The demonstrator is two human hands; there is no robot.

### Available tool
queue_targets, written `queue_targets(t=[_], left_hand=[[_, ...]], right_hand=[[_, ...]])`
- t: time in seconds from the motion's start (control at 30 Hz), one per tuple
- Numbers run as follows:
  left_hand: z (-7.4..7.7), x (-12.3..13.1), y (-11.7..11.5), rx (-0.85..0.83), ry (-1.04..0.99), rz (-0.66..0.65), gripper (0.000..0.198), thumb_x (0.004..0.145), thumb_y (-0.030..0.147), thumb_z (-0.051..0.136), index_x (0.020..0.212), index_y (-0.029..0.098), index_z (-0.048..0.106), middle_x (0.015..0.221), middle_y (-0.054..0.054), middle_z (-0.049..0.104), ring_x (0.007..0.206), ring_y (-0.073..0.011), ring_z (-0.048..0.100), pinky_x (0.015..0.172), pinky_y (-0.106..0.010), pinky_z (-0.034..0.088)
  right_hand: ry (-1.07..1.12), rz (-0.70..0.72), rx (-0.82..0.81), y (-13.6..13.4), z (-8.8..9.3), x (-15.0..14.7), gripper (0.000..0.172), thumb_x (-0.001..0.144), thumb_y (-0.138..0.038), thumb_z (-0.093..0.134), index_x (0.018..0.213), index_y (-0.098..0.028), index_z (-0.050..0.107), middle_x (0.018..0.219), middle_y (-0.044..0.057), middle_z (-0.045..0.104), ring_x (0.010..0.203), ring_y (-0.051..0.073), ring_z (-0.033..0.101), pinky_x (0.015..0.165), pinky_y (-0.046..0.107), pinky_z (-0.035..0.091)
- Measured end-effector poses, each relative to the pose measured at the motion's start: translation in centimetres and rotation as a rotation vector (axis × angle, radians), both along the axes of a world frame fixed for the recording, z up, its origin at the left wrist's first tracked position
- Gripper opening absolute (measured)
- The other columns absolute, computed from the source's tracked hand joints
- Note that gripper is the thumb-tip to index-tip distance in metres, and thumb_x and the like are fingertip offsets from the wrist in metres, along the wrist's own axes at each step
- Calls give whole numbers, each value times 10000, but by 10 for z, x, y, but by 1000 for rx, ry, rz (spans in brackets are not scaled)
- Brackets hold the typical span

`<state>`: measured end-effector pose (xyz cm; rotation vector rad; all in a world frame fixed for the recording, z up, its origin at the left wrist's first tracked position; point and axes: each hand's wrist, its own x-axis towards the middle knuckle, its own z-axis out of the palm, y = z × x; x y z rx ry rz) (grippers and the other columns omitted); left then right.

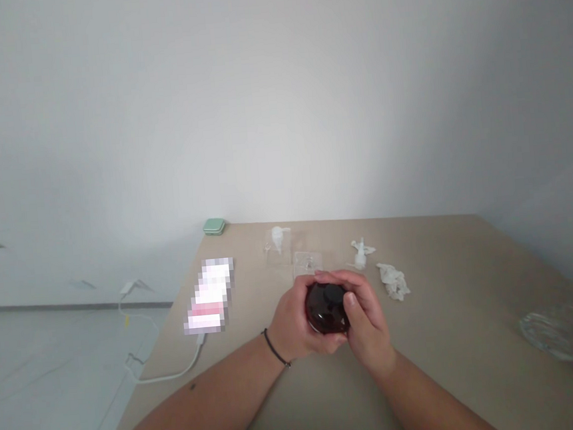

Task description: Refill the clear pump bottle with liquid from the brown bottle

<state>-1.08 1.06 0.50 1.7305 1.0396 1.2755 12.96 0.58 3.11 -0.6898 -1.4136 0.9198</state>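
Observation:
A dark brown bottle point(325, 308) with a black cap is held between both hands above the beige table point(447, 281). My left hand point(291, 325) wraps round its left side, fingers curled. My right hand point(363, 315) grips the right side, thumb pressed near the cap. A thin dark band circles my left wrist.
Beyond the hands lie a clear plastic packet point(307, 263), a white pump head point(278, 239), a white spray nozzle point(361, 252) and a crumpled tissue point(393, 280). A phone on a white cable point(210, 295) lies left, a green case point(214, 227) at the far corner, a shiny bag point(567, 331) right.

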Motion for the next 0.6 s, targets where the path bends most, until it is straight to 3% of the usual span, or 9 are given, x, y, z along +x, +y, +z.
queue_targets(t=[0.6], left_hand=[[-1,0,0,-8,-3,-1,874,492,420,923,1206,212,464,1139,-95,677,1001,-299,678,901,-430,550]], right_hand=[[2,17,13,0,1,1,296,978,-466,522,1175,-283,647,1120,70,726,1118,256,660,1008,451,512]])
